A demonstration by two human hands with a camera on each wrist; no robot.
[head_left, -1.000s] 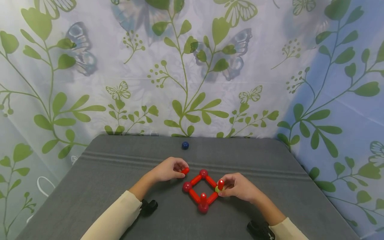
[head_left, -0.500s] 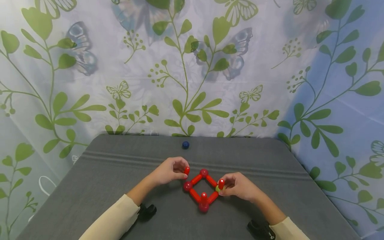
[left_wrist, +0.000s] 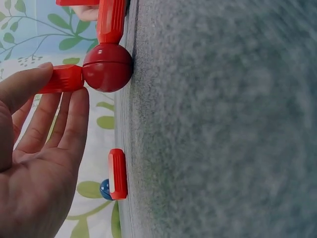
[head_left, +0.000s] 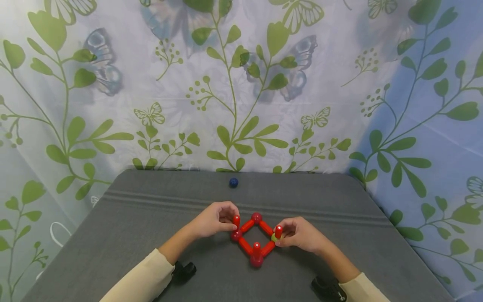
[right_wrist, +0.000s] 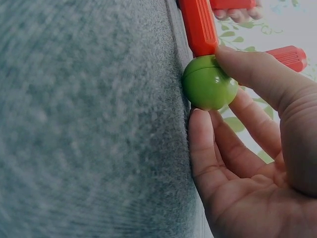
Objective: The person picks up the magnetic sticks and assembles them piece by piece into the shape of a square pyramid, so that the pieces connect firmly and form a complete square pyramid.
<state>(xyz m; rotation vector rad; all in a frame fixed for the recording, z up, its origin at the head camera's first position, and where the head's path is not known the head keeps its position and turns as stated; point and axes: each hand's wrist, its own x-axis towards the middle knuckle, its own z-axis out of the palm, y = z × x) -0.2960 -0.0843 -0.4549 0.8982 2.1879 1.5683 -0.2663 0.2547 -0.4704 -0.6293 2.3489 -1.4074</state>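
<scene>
Left hand (head_left: 213, 220), 9 o'clock: we're pinching a ridged red plastic rod (left_wrist: 62, 78); right hand (head_left: 302, 235), 3 o'clock: pinching a green plastic ball (right_wrist: 210, 83)!

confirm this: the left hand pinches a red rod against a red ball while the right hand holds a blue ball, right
Not quite: the right wrist view shows the right hand holding a green ball. The left hand does pinch a red rod against a red ball.
</scene>
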